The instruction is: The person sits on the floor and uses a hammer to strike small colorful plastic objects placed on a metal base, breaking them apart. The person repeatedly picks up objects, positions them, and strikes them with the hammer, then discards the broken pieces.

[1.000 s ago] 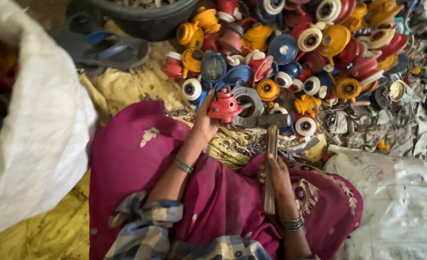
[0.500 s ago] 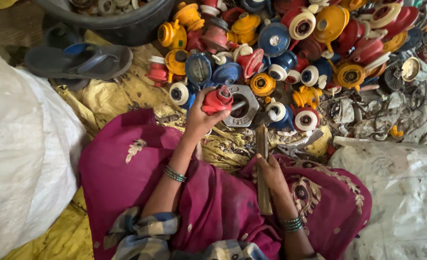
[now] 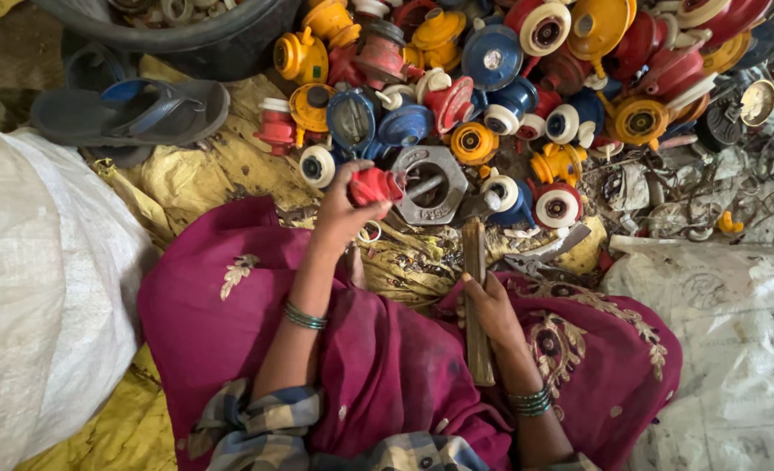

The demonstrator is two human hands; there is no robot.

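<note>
My left hand grips a small red plastic valve part whose metal stem rests on a grey hexagonal metal nut lying on the ground. My right hand holds a wooden stick upright along my lap, its top end close to the nut. Both wrists wear green bangles. A magenta embroidered cloth covers my legs.
A heap of red, yellow, blue and white plastic valve parts fills the ground ahead. A dark tub and a grey sandal lie at the upper left. White sacks flank both sides. Pliers lie by my right knee.
My left hand has carried the red part a little to the right and set its stem on the hexagonal nut. The right hand still holds the stick on my lap.
</note>
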